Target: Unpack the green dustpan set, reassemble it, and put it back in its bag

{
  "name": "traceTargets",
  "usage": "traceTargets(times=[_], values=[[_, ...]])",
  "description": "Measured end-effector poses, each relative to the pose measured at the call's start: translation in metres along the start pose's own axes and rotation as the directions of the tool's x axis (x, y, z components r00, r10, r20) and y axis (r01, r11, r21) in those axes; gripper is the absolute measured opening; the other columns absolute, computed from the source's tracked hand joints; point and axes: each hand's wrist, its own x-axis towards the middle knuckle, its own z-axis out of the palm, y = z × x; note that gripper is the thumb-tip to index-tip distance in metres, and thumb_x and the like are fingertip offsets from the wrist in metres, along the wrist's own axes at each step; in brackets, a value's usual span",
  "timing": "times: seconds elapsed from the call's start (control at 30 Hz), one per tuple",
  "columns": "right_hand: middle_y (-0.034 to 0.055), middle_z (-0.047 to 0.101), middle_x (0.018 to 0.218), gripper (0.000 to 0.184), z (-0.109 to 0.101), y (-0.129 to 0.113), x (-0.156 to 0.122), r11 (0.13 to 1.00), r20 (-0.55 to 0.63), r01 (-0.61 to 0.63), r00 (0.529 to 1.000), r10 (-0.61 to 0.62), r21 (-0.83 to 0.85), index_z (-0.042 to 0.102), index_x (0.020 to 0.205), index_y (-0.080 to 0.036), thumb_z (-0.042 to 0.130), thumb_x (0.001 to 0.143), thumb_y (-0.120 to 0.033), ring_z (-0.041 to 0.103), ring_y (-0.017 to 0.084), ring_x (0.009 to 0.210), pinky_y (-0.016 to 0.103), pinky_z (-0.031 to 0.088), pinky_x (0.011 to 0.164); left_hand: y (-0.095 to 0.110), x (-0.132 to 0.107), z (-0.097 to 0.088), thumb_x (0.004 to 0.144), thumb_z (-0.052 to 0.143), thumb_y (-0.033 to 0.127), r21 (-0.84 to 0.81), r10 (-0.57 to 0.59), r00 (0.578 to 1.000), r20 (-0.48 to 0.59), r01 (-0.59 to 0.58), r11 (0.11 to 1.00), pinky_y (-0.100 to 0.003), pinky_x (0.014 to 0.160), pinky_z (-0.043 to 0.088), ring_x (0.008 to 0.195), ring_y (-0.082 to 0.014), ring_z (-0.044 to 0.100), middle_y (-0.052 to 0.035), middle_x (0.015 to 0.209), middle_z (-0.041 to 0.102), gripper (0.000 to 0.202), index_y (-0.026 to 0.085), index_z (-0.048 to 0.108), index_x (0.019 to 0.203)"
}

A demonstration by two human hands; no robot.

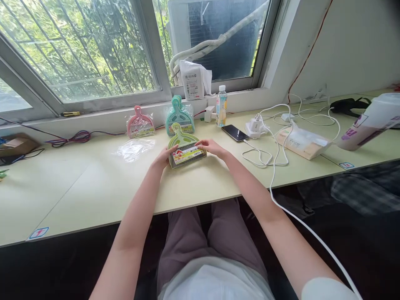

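Observation:
A green mini dustpan and brush set (pixel 186 151) in a printed wrapper lies on the pale green desk (pixel 75 187) right in front of me. My left hand (pixel 163 157) grips its left side, and my right hand (pixel 210 148) holds its right side. Behind it stand a teal dustpan set (pixel 179 117) and a pink one (pixel 140 123), both in clear plastic. A loose sheet of clear plastic film (pixel 134 149) lies left of my left hand.
A black smartphone (pixel 235 133) on a white cable, a white charger (pixel 254 127) and a water bottle (pixel 221 107) sit to the right. Farther right are tangled white cables, a pale wooden block (pixel 302 142) and a large plastic cup (pixel 368 123). A window runs along the back.

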Motion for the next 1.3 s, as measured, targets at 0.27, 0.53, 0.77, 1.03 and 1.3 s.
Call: traceTargets(times=[0.27,0.53,0.77,1.03,1.3], values=[[0.0034,0.071,0.095,0.02,0.012,0.012,0.007,0.777,-0.198,-0.054,0.976,-0.092,-0.627,0.073,0.103,-0.028,0.058,0.091,-0.034,0.063,0.02,0.084,0.031,0.046,0.079,-0.005,0.002,0.004,0.05,0.087,0.02,0.046,0.076,0.997,0.033,-0.077,0.996,-0.049,0.099,0.051,0.109,-0.0334,0.064,-0.0119,0.108,0.07,0.066,0.015,0.063,0.111],[0.0137,0.05,0.141,0.064,0.025,0.011,0.013,0.972,-0.601,-0.012,0.788,-0.137,-0.237,0.036,0.144,-0.023,0.059,0.089,-0.046,0.053,0.025,0.12,0.04,0.046,0.098,-0.005,0.009,0.001,0.055,0.085,0.019,-0.043,0.269,0.958,-0.098,-0.274,0.961,-0.049,0.102,0.049,0.114,-0.0319,0.062,-0.0106,0.118,0.068,0.083,0.021,0.054,0.131],[0.0083,0.071,0.109,0.031,0.044,0.019,0.018,0.9,-0.062,-0.124,0.984,0.164,0.418,0.058,0.111,-0.019,0.066,0.085,-0.036,0.07,0.017,0.091,0.033,0.054,0.089,-0.005,0.005,0.015,0.058,0.085,0.032,-0.062,0.371,0.926,-0.07,-0.375,0.925,-0.05,0.103,0.047,0.119,-0.0338,0.059,-0.0131,0.123,0.065,0.087,0.02,0.048,0.136],[0.0049,0.074,0.096,0.027,0.045,0.02,0.014,0.834,-0.138,-0.107,0.967,0.214,0.542,0.056,0.099,-0.02,0.074,0.078,-0.025,0.072,0.016,0.074,0.034,0.061,0.079,-0.002,-0.009,0.021,0.063,0.082,0.034,0.021,0.325,0.944,0.057,-0.326,0.945,-0.054,0.102,0.046,0.116,-0.0337,0.06,-0.011,0.122,0.065,0.088,0.023,0.043,0.141],[0.0046,0.073,0.095,0.028,0.044,0.011,0.008,0.821,-0.156,-0.11,0.959,0.235,0.56,0.053,0.094,-0.02,0.075,0.076,-0.022,0.072,0.017,0.075,0.038,0.062,0.081,0.0,-0.002,0.02,0.071,0.073,0.054,0.125,0.298,0.952,0.073,-0.305,0.944,-0.053,0.101,0.046,0.12,-0.0335,0.057,-0.0111,0.127,0.062,0.076,0.026,0.048,0.138]])
